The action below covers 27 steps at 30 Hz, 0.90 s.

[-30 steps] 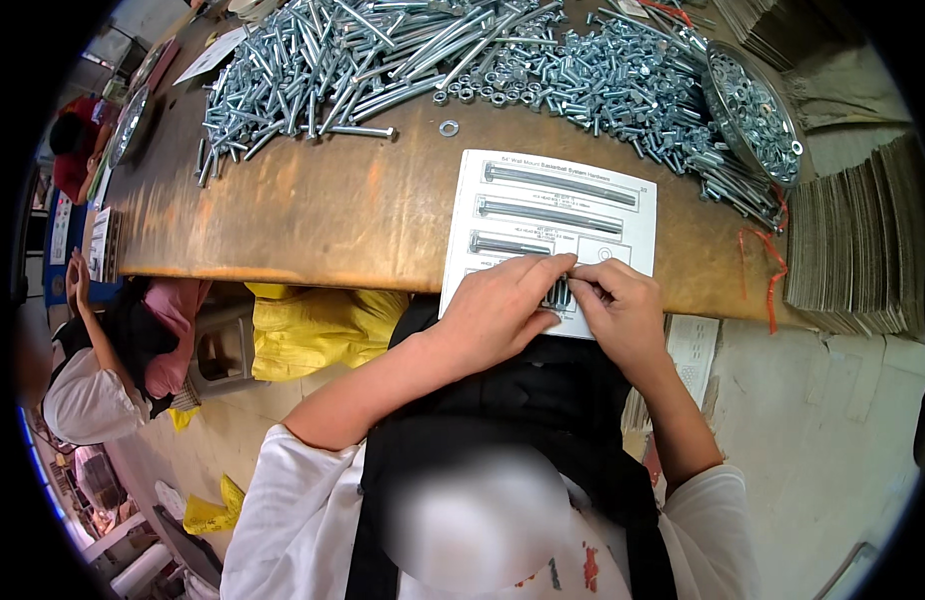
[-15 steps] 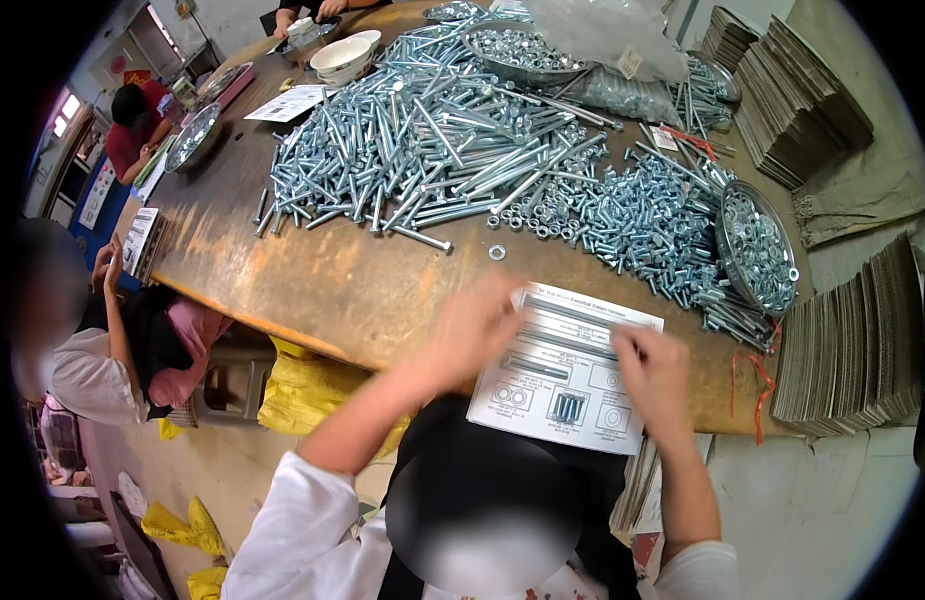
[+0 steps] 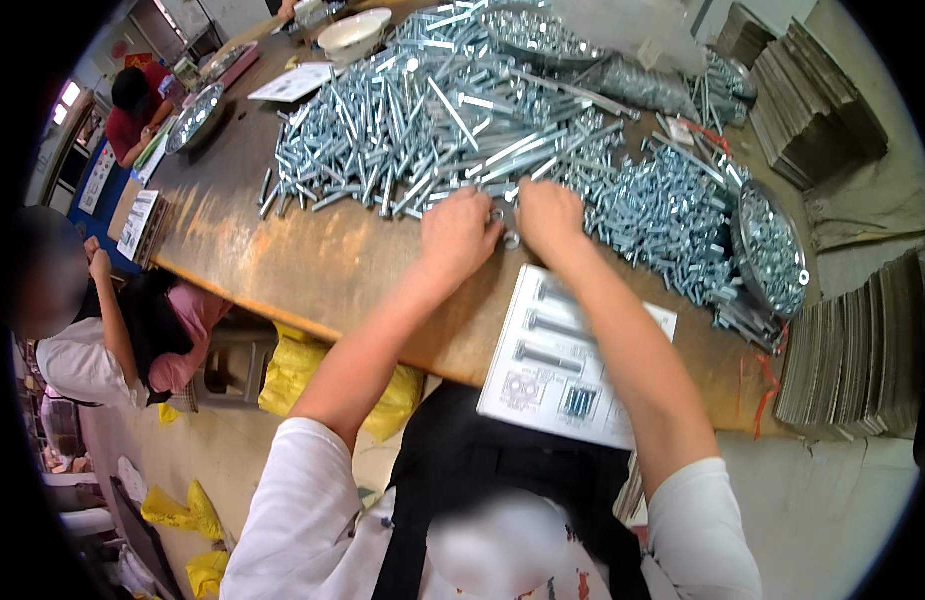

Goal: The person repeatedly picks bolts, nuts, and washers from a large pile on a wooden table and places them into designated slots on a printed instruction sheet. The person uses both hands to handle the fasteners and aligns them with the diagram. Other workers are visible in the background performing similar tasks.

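Both hands reach to the front edge of a heap of long silver bolts (image 3: 373, 140). My left hand (image 3: 457, 238) is closed, its fingers curled down at the bolts; what they hold is hidden. Beside it, my right hand (image 3: 551, 222) has its fingers pressed together near the nuts, and I cannot make out anything in them. A loose nut or washer (image 3: 511, 240) lies on the table between the hands. Under my right forearm is a white printed sheet (image 3: 503, 395) with pictures of bolts, overhanging the table's near edge.
Short bolts (image 3: 673, 220) are heaped at the right, beside a metal bowl of small hardware (image 3: 773, 250). Another full bowl (image 3: 543, 40) and plastic bags (image 3: 643, 85) stand behind. Stacked cardboard (image 3: 863, 350) borders the right side. A co-worker (image 3: 88, 350) sits at the left.
Both hands have moved forward and inward, from above the printed sheet to the front of the bolt heap. The right forearm now crosses the sheet. The view has shifted slightly.
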Motion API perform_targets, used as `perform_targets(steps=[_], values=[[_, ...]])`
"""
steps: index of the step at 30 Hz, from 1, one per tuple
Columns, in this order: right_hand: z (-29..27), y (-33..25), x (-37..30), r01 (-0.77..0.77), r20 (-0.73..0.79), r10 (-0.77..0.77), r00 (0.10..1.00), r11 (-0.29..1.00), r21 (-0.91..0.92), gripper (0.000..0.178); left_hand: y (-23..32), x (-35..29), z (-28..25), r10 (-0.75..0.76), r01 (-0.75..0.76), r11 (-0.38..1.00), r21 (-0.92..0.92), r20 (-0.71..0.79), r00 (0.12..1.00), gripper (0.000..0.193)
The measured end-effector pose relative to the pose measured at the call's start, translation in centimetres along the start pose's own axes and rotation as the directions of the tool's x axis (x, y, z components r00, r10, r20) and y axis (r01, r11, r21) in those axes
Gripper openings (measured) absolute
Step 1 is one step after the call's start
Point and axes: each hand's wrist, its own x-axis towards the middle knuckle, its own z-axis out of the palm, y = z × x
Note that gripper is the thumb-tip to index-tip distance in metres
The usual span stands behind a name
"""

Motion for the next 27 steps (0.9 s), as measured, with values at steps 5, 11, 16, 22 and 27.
perform_targets(steps=[5, 11, 16, 22, 27], values=[[-4.5, -1.7, -4.5, 0.030, 0.007, -0.034, 0.999, 0.956, 0.293, 0.022, 0.1, -6.6, -3.6, 0.059, -0.021, 0.952, -0.304, 0.115, 0.992, 0.024], [-11.9, -2.6, -19.3, -0.043, 0.315, -0.129, 0.940, 0.873, 0.486, 0.016, 2.9, -14.7, -6.2, 0.303, -0.064, 0.811, -0.582, 0.324, 0.896, 0.020], [-9.3, -4.4, -22.3, -0.014, 0.242, -0.093, 0.966, 0.914, 0.406, 0.017, 3.7, -16.0, -4.6, 0.314, -0.187, 0.874, -0.449, 0.226, 0.922, 0.020], [-7.7, -4.0, -23.3, -0.030, 0.239, -0.060, 0.969, 0.934, 0.355, 0.021, 3.9, -15.5, -4.7, 0.323, -0.198, 0.894, -0.403, 0.271, 0.907, 0.023], [-11.8, 0.0, -20.8, -0.218, 0.314, 0.067, 0.947, 0.852, 0.476, 0.038, 4.2, -14.9, -6.4, 0.383, -0.214, 0.856, -0.471, 0.299, 0.874, 0.039]])
